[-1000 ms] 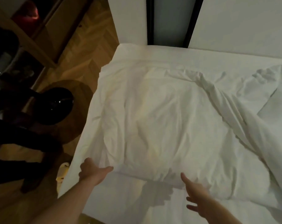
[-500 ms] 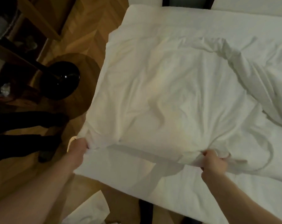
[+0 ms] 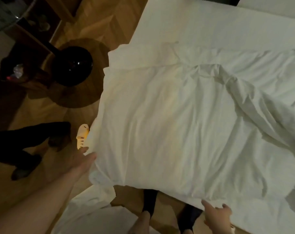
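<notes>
A white crumpled duvet (image 3: 185,124) lies across the bed (image 3: 219,21), and its near edge hangs past the mattress toward me. My left hand (image 3: 81,160) is at the duvet's left near corner, fingers straight and touching the fabric edge. My right hand (image 3: 216,215) sits at the duvet's near edge on the right with fingers spread, its fingertips against the cloth. Neither hand is curled round the fabric.
More white cloth (image 3: 92,210) lies on the wooden floor below the bed corner. My feet in dark slippers (image 3: 148,206) stand by the bed. A yellow slipper (image 3: 82,136), a black round object (image 3: 72,65) on a round wooden base, dark shapes (image 3: 25,139) and shelving are at left.
Both hands gripped the duvet's near edge half a second ago and pulled it toward me. Now the fingers have opened and the duvet overhangs the bed edge.
</notes>
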A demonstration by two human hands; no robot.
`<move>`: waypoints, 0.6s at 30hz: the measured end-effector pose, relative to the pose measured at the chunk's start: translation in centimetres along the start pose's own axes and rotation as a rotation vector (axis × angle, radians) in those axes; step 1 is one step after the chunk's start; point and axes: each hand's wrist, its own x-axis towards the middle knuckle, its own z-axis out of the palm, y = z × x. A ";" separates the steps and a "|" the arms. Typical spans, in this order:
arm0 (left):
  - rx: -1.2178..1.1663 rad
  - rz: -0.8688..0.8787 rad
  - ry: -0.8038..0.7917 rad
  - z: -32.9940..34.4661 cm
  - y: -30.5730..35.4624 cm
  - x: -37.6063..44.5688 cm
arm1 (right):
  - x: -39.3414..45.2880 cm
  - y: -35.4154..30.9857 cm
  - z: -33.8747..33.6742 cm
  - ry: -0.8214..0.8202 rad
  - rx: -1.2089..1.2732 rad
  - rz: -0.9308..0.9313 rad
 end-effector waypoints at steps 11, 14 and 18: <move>0.151 0.021 -0.193 3.9 4.2 0.6 | -2.4 -8.1 6.6 -0.193 -0.281 -0.496; -0.038 -0.066 -0.482 0.3 2.1 0.9 | -2.8 -10.3 7.8 -0.219 -0.284 -0.491; 0.156 -0.096 -0.247 -3.5 -1.0 2.3 | -4.0 -13.3 9.4 -0.256 -0.283 -0.506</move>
